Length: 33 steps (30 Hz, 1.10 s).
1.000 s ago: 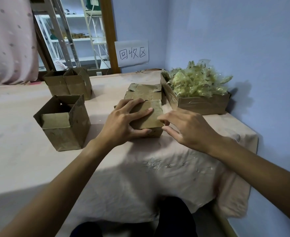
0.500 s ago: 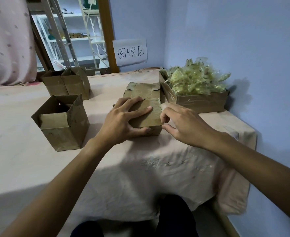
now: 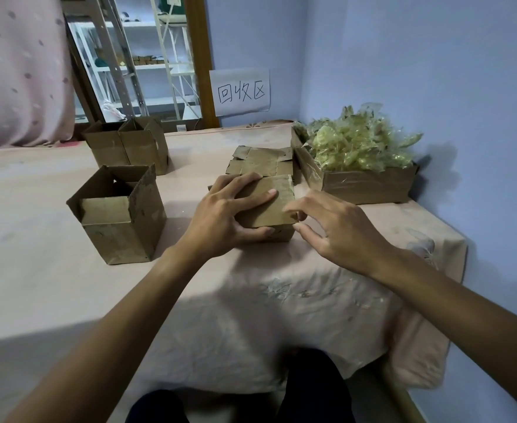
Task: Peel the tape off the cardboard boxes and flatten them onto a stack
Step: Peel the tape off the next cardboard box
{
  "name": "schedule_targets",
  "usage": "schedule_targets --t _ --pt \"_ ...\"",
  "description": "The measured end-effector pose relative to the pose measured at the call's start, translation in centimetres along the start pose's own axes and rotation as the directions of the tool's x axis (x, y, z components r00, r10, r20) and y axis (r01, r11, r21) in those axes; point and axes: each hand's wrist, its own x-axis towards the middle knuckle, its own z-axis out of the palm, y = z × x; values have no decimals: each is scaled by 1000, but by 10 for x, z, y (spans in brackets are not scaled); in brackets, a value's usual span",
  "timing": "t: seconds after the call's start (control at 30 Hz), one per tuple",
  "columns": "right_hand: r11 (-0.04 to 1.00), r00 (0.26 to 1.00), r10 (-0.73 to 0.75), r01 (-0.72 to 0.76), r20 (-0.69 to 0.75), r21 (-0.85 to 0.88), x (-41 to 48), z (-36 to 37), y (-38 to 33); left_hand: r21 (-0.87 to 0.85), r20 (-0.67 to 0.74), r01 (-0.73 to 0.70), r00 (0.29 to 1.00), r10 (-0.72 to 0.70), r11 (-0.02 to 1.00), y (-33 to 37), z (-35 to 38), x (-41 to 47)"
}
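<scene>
Has eased the right hand (image 3: pixel 342 236) slightly rightward, fingers spread wider, tips at the box's (image 3: pixel 277 206) near right corner; cannot tell whether pinching anything there. Clamps the box with the left hand (image 3: pixel 217 221), fingers over the top, thumb on the near face. Box on the table (image 3: pixel 37 239), just before the stack (image 3: pixel 263 161).

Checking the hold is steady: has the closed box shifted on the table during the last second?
No. The closed box stays under the left hand, its far edge still at the flattened stack.
</scene>
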Motion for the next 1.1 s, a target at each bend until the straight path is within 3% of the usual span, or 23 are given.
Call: schedule_targets --t 0.13,0.23,0.37,0.57,0.83,1.1 --pt "961 990 -132 118 -40 -251 -3 4 6 -1 -26 0 1000 0 1000 1 4 2" --pt "954 988 -148 134 -34 -268 -3 3 5 7 -14 7 1000 -7 1000 2 3 4" --pt "994 1000 11 -12 -9 -108 2 2 -4 18 26 15 1000 -16 1000 3 -1 8" --pt "989 986 150 -149 69 -12 7 0 -10 54 82 15 996 -19 998 4 -5 14" --pt "961 968 192 -219 164 167 8 -5 -4 35 122 71 990 -75 997 4 -9 17" --pt "905 961 236 -270 142 327 -2 -1 6 -9 146 139 980 -137 990 1 -8 23"
